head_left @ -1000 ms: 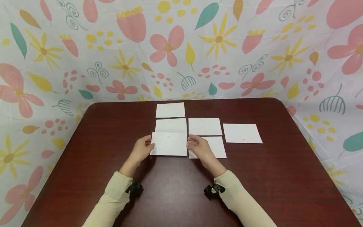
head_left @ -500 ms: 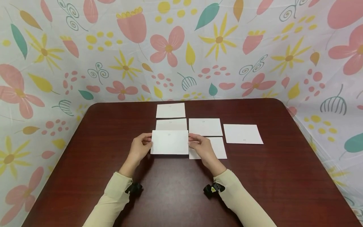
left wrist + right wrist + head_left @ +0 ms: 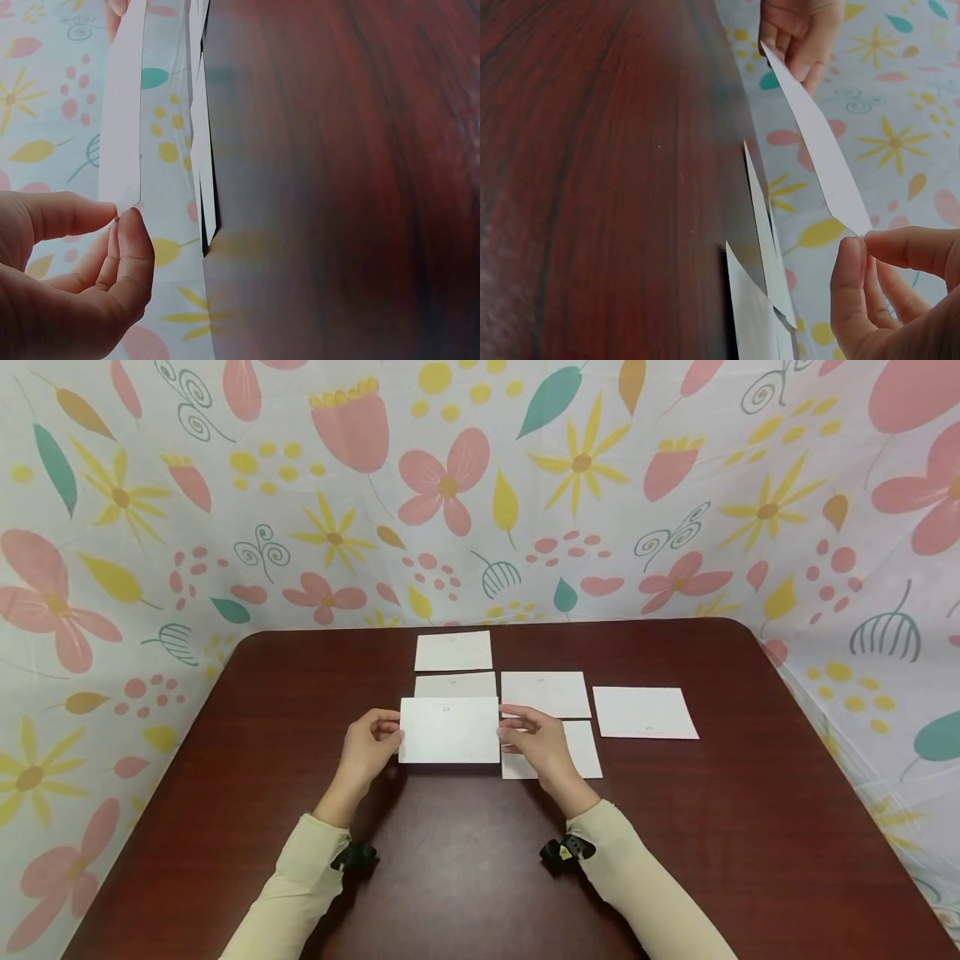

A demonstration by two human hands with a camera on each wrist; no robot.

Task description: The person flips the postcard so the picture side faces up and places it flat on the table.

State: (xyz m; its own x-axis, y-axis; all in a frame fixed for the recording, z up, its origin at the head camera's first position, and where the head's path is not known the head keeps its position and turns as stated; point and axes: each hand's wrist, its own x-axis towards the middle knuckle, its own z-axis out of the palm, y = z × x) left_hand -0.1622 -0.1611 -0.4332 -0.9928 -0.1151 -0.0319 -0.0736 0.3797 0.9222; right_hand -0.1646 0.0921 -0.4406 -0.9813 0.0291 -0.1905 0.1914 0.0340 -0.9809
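Observation:
Both hands hold one white paper card by its short sides, raised above the table. Thumb and fingers of my left hand pinch its left edge. At the opposite edge my right hand pinches it the same way. The wrist views show the lifted card with a gap between it and the cards lying below. Small handwritten marks stand near its top edge. In the head view it overlaps the lower part of another white card. My right hand partly covers a card lying beneath it.
More white cards lie flat: one at the back, one right of centre and one farther right. They rest on a dark red-brown wooden table. A flower-print cloth hangs behind the table's far edge.
The held card has risen off the table and tilted up towards the head camera, both hands moving with it. The other cards have stayed in place.

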